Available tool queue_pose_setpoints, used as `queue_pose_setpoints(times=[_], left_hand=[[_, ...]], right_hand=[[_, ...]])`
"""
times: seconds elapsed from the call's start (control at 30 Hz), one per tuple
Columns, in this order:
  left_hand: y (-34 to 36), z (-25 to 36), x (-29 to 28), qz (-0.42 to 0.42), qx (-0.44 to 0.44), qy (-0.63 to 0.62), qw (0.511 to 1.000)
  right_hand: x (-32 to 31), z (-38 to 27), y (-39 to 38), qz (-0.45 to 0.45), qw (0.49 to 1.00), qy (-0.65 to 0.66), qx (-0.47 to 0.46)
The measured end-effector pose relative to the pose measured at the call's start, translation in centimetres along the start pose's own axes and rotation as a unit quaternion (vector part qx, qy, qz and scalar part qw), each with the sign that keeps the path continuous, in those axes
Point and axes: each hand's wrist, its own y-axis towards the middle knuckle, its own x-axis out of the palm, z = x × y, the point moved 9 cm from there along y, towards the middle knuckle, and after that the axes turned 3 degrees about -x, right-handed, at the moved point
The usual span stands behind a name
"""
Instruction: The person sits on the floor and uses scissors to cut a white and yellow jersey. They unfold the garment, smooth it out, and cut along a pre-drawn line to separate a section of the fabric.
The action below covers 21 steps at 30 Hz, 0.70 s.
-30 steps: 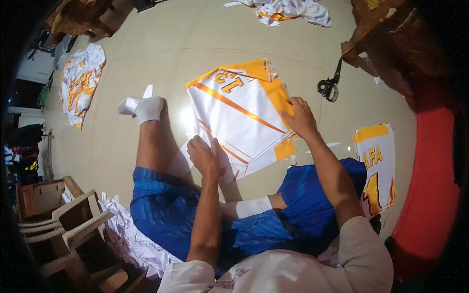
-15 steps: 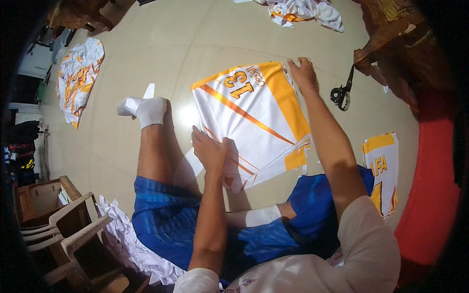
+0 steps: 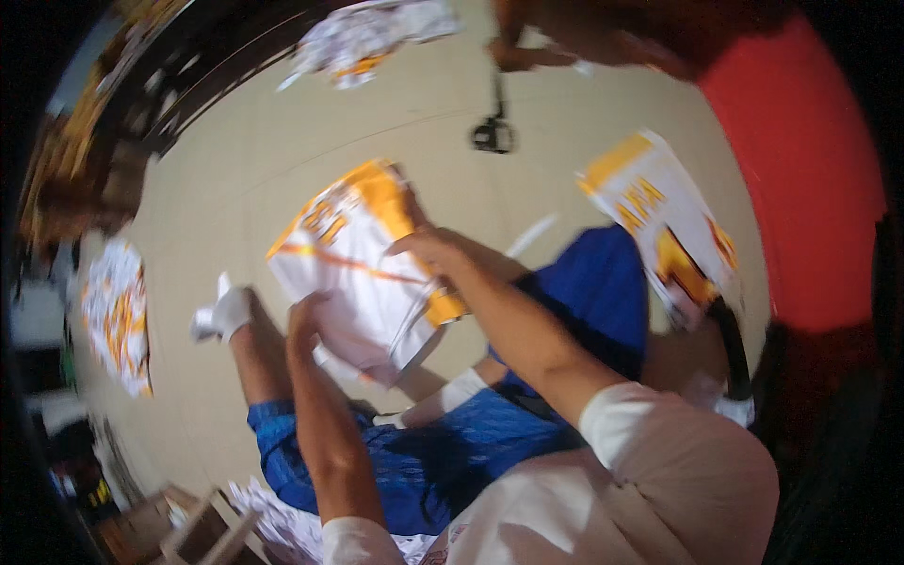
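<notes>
Between my hands is a stack of white jersey panels (image 3: 363,297) with orange-yellow borders, a slanting orange stripe and printed lettering. My left hand (image 3: 306,320) grips its left edge, fingers curled around the cloth. At the right edge, by the yellow band, my right hand (image 3: 431,252) pinches the fabric. The panels look bent and raised a little off the floor; motion blurs them. To the right lies another white and yellow jersey panel (image 3: 673,212) with printing, past my blue-clad knee (image 3: 598,292).
Black-handled scissors (image 3: 492,135) lie on the tiled floor (image 3: 226,188) ahead. White and orange cloth heaps sit far ahead (image 3: 372,42) and at left (image 3: 118,315). Red cloth (image 3: 796,179) hangs at right. A wooden chair (image 3: 217,532) stands lower left, beside white cloth.
The view has swung to the right. My right hand has come from beyond the panels' far corner to their right edge and taken hold. The panels now bend between both hands.
</notes>
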Motion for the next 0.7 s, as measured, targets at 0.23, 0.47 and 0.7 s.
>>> queue_pose_setpoints(times=[0.23,0.47,0.7], left_hand=[[-12.0,7.6,-1.5,0.053,0.323,0.175,0.929],[-15.4,14.1,3.0,-0.051,0.237,-0.131,0.961],[-16.1,33.3,24.7,-0.212,0.321,-0.147,0.911]], right_hand=[[-0.1,-5.2,-13.3,-0.005,0.997,0.070,-0.028],[-10.1,-12.4,-27.2,0.073,0.954,0.245,-0.159],[-29.1,-21.5,-36.4,0.232,0.869,0.161,-0.406]])
